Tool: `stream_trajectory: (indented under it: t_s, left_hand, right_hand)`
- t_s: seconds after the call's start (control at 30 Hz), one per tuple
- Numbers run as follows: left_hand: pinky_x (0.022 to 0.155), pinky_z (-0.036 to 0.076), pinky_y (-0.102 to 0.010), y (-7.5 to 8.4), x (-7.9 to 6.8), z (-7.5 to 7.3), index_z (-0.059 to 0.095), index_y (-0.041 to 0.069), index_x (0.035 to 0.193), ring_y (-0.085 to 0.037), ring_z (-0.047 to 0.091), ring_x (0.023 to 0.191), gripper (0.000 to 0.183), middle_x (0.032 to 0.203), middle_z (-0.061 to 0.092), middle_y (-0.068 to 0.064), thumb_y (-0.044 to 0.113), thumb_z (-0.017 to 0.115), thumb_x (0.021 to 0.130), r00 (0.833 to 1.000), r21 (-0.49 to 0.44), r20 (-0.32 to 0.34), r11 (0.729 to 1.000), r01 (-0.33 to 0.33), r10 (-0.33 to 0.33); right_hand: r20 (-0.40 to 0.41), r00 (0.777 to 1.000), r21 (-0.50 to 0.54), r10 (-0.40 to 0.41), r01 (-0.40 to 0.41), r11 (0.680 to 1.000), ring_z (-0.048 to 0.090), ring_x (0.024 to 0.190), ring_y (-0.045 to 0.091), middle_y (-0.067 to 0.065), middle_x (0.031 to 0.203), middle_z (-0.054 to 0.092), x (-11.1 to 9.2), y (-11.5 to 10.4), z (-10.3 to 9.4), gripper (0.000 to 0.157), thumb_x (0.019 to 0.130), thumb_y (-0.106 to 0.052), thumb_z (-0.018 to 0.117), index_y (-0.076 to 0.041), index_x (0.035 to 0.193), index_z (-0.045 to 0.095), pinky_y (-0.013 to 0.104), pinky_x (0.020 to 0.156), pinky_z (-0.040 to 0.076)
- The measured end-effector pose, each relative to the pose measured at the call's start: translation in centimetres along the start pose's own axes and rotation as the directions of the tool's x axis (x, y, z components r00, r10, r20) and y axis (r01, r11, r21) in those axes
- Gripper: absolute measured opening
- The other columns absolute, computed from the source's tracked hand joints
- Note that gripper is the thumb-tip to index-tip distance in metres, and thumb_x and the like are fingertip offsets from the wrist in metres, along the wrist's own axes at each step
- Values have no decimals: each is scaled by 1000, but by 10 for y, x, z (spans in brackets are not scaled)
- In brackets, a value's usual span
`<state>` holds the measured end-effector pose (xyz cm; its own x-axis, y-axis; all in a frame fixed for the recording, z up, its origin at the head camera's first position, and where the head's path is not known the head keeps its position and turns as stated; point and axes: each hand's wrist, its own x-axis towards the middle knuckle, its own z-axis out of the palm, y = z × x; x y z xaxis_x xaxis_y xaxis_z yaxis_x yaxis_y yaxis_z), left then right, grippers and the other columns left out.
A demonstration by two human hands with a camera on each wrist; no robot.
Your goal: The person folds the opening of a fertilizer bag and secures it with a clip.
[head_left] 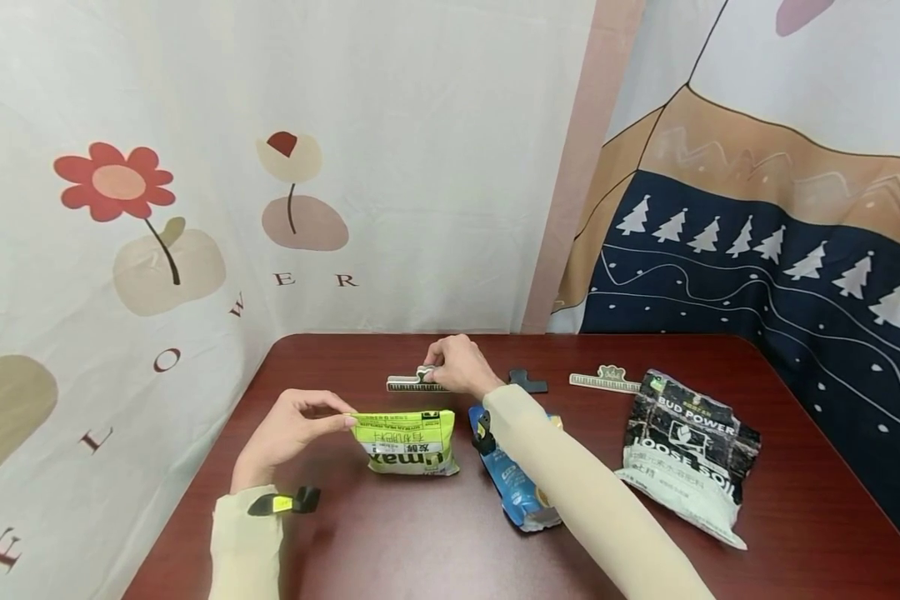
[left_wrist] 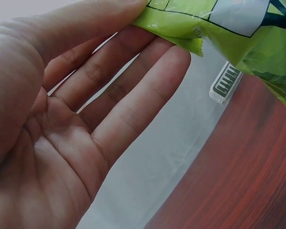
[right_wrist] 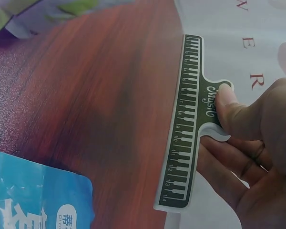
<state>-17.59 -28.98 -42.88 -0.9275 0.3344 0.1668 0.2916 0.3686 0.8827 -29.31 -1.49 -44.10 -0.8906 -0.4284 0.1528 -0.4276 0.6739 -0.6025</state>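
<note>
Pinching top corner of green bag, lower centre of head view: left hand. Right hand grips piano-key clip by handle, centre of right-wrist view. Bag probably soft, slick; hold along top edge. Clip likely stiff. Bag's weight uncertain, inside unseen.

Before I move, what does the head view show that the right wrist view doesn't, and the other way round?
Only the head view: the left hand, the black-and-white plastic soil bag, the small dark T-shaped clip and the cream ruler-edged clip near that bag.

Only the right wrist view: readable "Music" lettering and numbers on the long white-edged, dark green clip with piano-key print.

Both: that clip, pinched in the right hand, the shiny blue plastic pouch, the dark red wood-grain table and the pale fabric backdrop.
</note>
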Motion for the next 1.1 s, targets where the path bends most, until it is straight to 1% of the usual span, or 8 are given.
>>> stream_trajectory:
  t_s: [0.17,0.3,0.4,0.5,0.57,0.8,0.93,1.1]
  left_hand:
    - [70,56,-39,0,0,0,73,13,92,-36,65,80,16,87,72,-6,23,76,79,1000,-5,6,1000,-3,3]
    - [69,56,-38,0,1,0,73,13,92,-28,67,78,17,86,72,-6,23,76,79,1000,7,4,1000,-15,15]
    - [69,56,-39,0,0,0,73,14,91,-29,67,78,17,86,72,-5,24,76,79,1000,16,-5,1000,-15,15]
    - [69,55,-40,2,0,0,73,14,91,-36,65,79,17,86,72,-5,25,76,79,1000,13,-7,1000,-14,14]
    - [69,55,-39,2,1,0,73,14,91,-37,65,79,17,86,72,-5,25,76,79,1000,15,-9,1000,-13,13]
    - [68,56,-32,0,0,0,73,14,92,-30,67,79,17,88,72,-5,24,76,79,1000,17,-10,1000,-1,1]
    - [67,56,-33,0,0,0,73,12,93,-27,67,78,18,88,72,-6,22,76,79,1000,10,-15,1000,-2,2]
    - [68,56,-34,1,0,0,73,14,92,-21,67,78,17,88,72,-4,25,76,78,1000,21,-15,1000,6,-6]
  right_hand:
    - [-14,1000,18,0,0,1000,58,64,7,-15,69,63,-6,-4,-7,6,76,-22,77,-23,79,72,24,57,47]
    - [-36,999,35,-9,11,999,58,63,7,-15,69,64,-10,-8,-13,5,76,-22,77,-23,79,72,25,56,47]
    - [-46,999,47,-23,26,999,58,62,6,-14,68,64,-14,-11,-18,6,77,-22,76,-24,78,71,25,57,47]
    - [-44,998,61,-36,38,997,58,62,5,-15,68,64,-17,-15,-23,5,78,-22,75,-24,78,71,25,58,48]
    - [-43,998,67,-44,47,997,58,62,5,-15,68,64,-20,-17,-26,5,78,-22,75,-24,79,71,25,57,48]
    - [-52,998,83,-45,50,995,58,61,5,-14,69,64,-29,-25,-37,5,79,-21,74,-22,83,72,24,57,49]
    - [-59,997,86,-49,54,995,58,61,5,-13,69,63,-34,-30,-43,5,79,-23,74,-21,83,73,25,58,48]
    - [-72,994,84,-88,94,992,57,60,6,-13,68,62,-41,-37,-50,5,78,-22,76,-22,81,72,26,56,47]
